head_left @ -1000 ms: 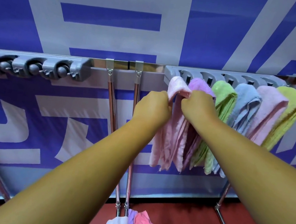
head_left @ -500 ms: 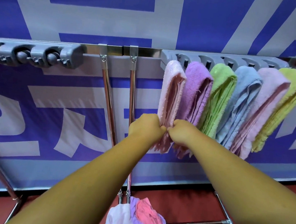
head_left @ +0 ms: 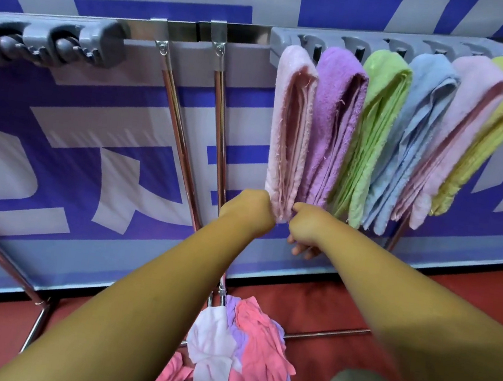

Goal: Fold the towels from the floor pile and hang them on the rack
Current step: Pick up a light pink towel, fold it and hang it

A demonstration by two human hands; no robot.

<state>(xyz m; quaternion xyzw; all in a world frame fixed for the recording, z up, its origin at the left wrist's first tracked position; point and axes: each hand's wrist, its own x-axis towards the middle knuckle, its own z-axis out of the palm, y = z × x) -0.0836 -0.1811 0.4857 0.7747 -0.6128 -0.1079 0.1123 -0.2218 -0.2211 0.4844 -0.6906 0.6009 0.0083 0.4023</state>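
Head view looks down on a pale pink towel (head_left: 290,131) hanging folded from the leftmost slot of the right holder block (head_left: 375,45) on the rack (head_left: 185,26). The left hand (head_left: 249,212) is closed on the towel's bottom corner. The right hand (head_left: 304,226) has its thumb against the hem and its fingers curled loosely below, and I cannot tell whether it pinches any cloth. Beside this towel hang 5 more: purple (head_left: 336,121), green (head_left: 377,127), blue (head_left: 414,132), pink (head_left: 464,122) and yellow (head_left: 502,121). That makes 6 folded and hung, with this one seemingly getting a last straightening tug. The left holder block (head_left: 49,42) carries no towel. Below, on the red floor (head_left: 469,299), a pile (head_left: 248,349) of white, lilac and coral towels lies unfolded against the rack's foot. So the job looks roughly half done.
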